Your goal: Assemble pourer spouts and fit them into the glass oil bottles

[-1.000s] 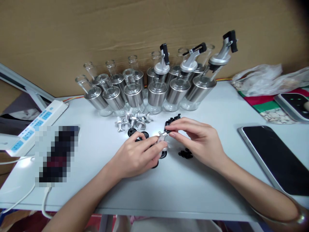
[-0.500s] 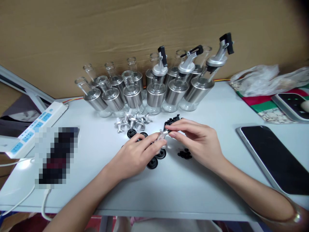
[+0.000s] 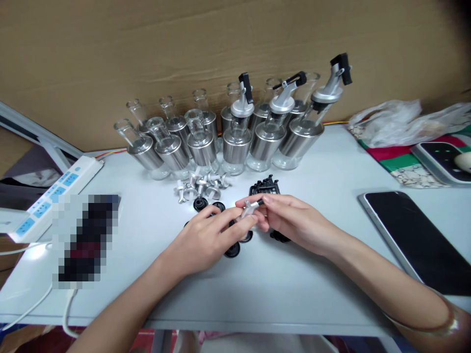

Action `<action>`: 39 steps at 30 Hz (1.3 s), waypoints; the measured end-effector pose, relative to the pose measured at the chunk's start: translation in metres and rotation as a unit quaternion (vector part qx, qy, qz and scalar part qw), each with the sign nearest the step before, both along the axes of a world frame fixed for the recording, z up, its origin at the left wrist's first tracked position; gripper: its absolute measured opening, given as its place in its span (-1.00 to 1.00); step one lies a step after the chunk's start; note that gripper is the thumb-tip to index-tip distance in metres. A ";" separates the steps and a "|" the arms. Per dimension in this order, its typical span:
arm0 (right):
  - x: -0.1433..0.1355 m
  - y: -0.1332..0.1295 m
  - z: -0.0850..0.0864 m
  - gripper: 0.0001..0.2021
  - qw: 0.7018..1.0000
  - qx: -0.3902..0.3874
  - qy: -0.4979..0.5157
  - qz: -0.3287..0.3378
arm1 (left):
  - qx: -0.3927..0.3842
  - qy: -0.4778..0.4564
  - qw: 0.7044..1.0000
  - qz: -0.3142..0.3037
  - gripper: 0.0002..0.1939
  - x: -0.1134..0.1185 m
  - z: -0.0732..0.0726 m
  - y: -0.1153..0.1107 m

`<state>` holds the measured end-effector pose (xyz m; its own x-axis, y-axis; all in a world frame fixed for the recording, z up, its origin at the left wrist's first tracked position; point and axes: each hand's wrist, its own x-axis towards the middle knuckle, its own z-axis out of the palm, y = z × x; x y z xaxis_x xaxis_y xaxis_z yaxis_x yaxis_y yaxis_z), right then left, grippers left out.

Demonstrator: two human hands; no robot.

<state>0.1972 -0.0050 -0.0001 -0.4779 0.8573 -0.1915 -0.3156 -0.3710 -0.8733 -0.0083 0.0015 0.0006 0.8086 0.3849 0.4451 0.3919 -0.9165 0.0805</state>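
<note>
Steadying silver spout (image 3: pixel 248 209); left fingers (image 3: pixel 235 231) clamped on it; right fingers (image 3: pixel 281 205) closed at black tip (image 3: pixel 260 201); uneven push could drop it onto discs (image 3: pixel 232 250) beside left fingers

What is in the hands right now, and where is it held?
A silver spout piece: the left hand grips its lower part; the right hand's fingers are at its black-tipped end.
</note>
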 end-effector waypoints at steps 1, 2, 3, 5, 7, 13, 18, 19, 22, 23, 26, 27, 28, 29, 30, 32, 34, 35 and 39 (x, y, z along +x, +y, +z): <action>0.000 0.000 0.001 -0.68 1.000 -0.005 0.007 0.005 | -0.005 0.001 1.000 -0.002 -0.74 0.000 0.000 0.000; 0.001 -0.001 0.001 -0.69 1.000 -0.013 0.013 0.011 | -0.008 0.001 1.000 -0.003 -0.74 0.000 0.000 0.000; 0.001 -0.001 0.001 -0.70 0.999 -0.022 0.019 0.014 | -0.010 0.002 1.000 -0.004 -0.72 0.000 0.000 0.000; 0.001 -0.002 0.001 -0.72 0.999 -0.038 0.028 0.016 | -0.010 0.004 1.000 -0.005 -0.70 0.000 0.000 -0.001; 0.001 -0.003 0.001 -0.72 0.998 -0.049 0.034 0.014 | -0.011 0.005 1.000 -0.005 -0.69 0.000 0.000 -0.001; 0.000 -0.003 0.001 -0.72 0.997 -0.063 0.038 0.014 | -0.018 0.002 1.000 -0.009 -0.71 0.001 0.003 -0.002; 0.000 -0.003 0.002 -0.69 0.997 -0.059 0.040 0.014 | -0.023 0.000 1.000 -0.011 -0.68 0.001 0.001 -0.002; -0.001 -0.003 0.002 -0.69 0.998 -0.052 0.036 0.015 | -0.024 -0.001 1.000 -0.011 -0.68 0.001 0.001 -0.002; -0.001 -0.004 0.002 -0.69 0.999 -0.034 0.026 0.017 | -0.019 -0.009 1.000 -0.009 -0.70 0.001 0.001 -0.002; -0.001 -0.005 0.001 -0.69 0.999 -0.032 0.025 0.017 | -0.016 -0.013 1.000 -0.009 -0.71 0.001 0.001 -0.002; -0.002 -0.005 0.001 -0.70 0.999 -0.030 0.026 -0.001 | -0.016 -0.019 1.000 -0.011 -0.72 0.001 0.002 -0.001; -0.002 -0.005 0.001 -0.71 0.999 -0.028 0.023 -0.007 | -0.017 -0.020 1.000 -0.010 -0.71 0.001 0.002 -0.001; -0.002 -0.005 0.001 -0.72 0.999 -0.026 0.020 -0.011 | -0.017 -0.019 1.000 -0.010 -0.71 0.001 0.001 -0.001; -0.002 -0.004 0.001 -0.72 1.000 -0.024 0.015 -0.012 | -0.016 -0.017 1.000 -0.009 -0.70 0.001 0.001 0.000; -0.001 -0.004 0.001 -0.72 1.000 -0.022 0.011 -0.009 | -0.013 -0.015 1.000 -0.007 -0.69 0.001 0.000 0.000; 0.000 -0.004 0.000 -0.72 1.000 -0.020 0.005 -0.002 | -0.012 -0.013 1.000 -0.006 -0.69 0.002 0.000 0.000; 0.000 -0.004 0.000 -0.70 1.000 -0.020 0.005 0.001 | -0.013 -0.018 1.000 -0.008 -0.72 0.002 0.001 0.000; 0.000 -0.004 0.000 -0.69 1.000 -0.023 0.008 0.000 | -0.012 -0.024 1.000 -0.008 -0.73 0.002 0.002 0.001; -0.001 -0.005 0.002 -0.65 1.000 -0.018 -0.001 -0.024 | -0.025 -0.063 0.997 0.023 -0.68 -0.010 0.009 0.010</action>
<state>0.1964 -0.0097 0.0022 -0.4366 0.8716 -0.2229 -0.3326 -0.3866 -0.8602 -0.0188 0.0118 0.0094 0.7281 0.4444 0.5219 0.4174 -0.8914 0.1767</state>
